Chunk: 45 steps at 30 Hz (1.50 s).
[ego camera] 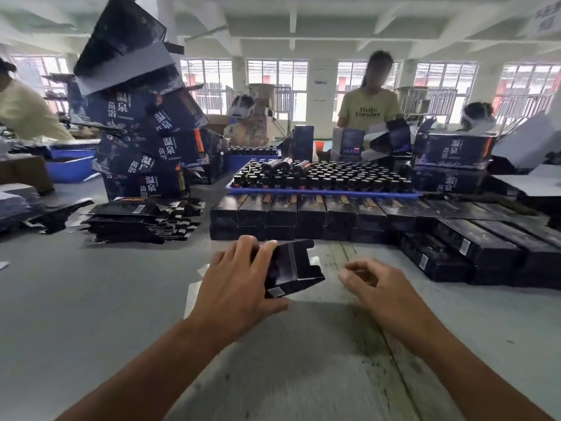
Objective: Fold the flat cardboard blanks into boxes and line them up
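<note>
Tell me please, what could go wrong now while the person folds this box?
The left hand alone holds the half-folded box; the right hand is off it, so its open end flaps might spring back. Behind the stack of flat blanks, the leaning tower of printed cartons looks unstable and might topple.

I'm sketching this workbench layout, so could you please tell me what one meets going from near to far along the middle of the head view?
Left hand gripping a half-folded dark cardboard box → row of finished dark boxes → blue tray of dark capped bottles → person in a yellow T-shirt → barred windows.
</note>
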### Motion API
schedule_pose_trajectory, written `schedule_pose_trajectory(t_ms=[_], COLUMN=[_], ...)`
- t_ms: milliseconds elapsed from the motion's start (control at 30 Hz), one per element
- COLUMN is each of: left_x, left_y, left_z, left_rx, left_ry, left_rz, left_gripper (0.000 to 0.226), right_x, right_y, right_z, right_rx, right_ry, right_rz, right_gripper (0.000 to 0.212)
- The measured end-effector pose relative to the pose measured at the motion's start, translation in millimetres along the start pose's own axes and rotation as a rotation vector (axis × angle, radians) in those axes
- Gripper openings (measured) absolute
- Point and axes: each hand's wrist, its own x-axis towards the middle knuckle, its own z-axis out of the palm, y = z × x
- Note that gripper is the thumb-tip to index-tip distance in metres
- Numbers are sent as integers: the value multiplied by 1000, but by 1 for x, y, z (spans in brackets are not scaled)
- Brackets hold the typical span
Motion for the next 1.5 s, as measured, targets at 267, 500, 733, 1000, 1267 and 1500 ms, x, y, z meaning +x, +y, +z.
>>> schedule_pose_trajectory(t_ms=[267, 500, 733, 1000, 1267, 1500], left_x=[-15, -17, -16, -14, -13, -13], left_y=[17, 22, 16, 10, 12, 10], left_z=[-7, -6, -9, -13, -20, -25], left_rx=[-34, -162, -178, -112, -150, -227], left_ry=[67, 176, 143, 141, 109, 90], left_rz=[86, 182, 199, 347, 346, 310], left_gripper=[93, 78, 93, 69, 58, 57], right_x=[-17, -21, -21, -19, -20, -22], right_y=[-26, -29, -28, -27, -29, -32], right_z=[9, 15, 23, 19, 20, 15], right_rx=[327, 292, 281, 299, 323, 402], right_ry=[-48, -123, -106, -121, -105, -132], right_rz=[-66, -146, -125, -121, -169, -160], right_gripper=[7, 13, 31, 47, 50, 36])
